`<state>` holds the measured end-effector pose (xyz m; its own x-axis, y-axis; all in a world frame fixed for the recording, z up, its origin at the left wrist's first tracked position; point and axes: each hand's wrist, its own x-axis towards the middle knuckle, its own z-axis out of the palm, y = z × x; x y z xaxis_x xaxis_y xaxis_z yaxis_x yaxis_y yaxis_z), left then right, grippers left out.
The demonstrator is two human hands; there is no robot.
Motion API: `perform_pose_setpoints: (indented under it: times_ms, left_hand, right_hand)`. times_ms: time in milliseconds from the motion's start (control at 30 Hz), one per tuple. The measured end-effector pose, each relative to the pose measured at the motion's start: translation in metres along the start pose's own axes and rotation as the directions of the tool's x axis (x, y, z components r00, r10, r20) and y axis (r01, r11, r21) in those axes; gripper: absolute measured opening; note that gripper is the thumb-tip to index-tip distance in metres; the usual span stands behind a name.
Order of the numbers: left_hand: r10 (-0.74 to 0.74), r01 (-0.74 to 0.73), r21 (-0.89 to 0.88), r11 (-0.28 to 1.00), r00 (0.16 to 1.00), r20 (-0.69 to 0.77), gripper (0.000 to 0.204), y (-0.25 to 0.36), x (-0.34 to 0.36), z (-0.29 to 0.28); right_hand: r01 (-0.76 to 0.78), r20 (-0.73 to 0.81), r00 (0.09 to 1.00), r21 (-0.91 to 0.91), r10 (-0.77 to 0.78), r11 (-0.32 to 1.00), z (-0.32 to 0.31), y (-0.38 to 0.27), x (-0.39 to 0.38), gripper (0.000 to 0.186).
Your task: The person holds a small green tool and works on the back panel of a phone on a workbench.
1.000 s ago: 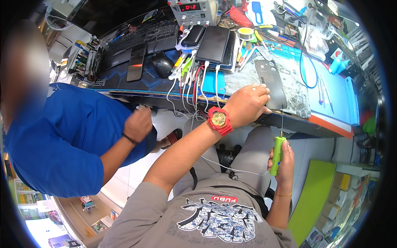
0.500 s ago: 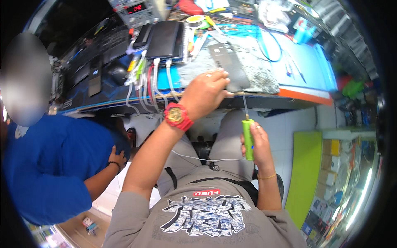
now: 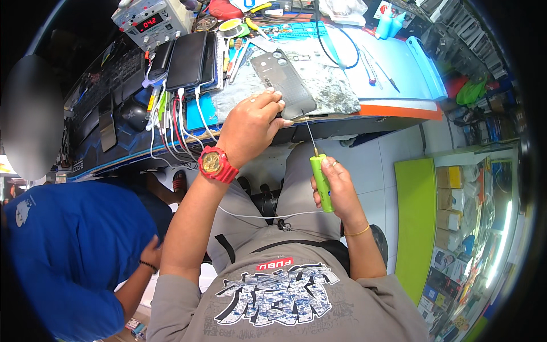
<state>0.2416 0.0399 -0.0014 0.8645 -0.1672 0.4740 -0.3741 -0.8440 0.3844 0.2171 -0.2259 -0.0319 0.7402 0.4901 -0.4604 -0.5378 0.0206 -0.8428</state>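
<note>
A dark grey translucent phone case (image 3: 288, 82) with camera holes lies at a slant over the front of the stained grey work mat (image 3: 333, 94). My left hand (image 3: 248, 126), wearing a red watch (image 3: 214, 163), grips the case by its near left side, thumb at the lower corner. Closed around the green handle of a soldering iron (image 3: 321, 181) is my right hand (image 3: 343, 191), in front of the table edge. The iron's thin metal shaft points up at the case's near edge; its tip is at or touching that edge. A white cord trails left from the handle.
Several charging cables (image 3: 181, 117) hang over the table edge beside dark phones (image 3: 187, 60). A power supply (image 3: 152, 23) stands at the back left. Screwdrivers (image 3: 383, 71) lie on the right. Someone in a blue shirt (image 3: 85, 245) sits at my left; a glass showcase (image 3: 467, 228) is at right.
My view has swung, so the whole scene sits further left. The soldering iron leans more to the left, its tip still by the case's near edge. My left hand keeps its grip on the case.
</note>
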Motion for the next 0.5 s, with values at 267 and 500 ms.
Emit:
perform_pose_setpoints:
  times_ms: [267,500]
  left_hand:
    - [-0.003,0.003,-0.004,1.000,1.000,0.002,0.028,0.0000,0.0000,-0.0005]
    - [-0.011,0.011,-0.005,1.000,1.000,0.002,0.028,0.0010,0.0004,-0.0002]
  right_hand:
    - [0.012,-0.035,0.999,-0.020,-0.012,1.000,0.0010,-0.0018,0.0006,0.036]
    - [0.012,-0.046,0.999,0.005,-0.012,1.000,-0.0051,-0.0016,0.0015,0.043]
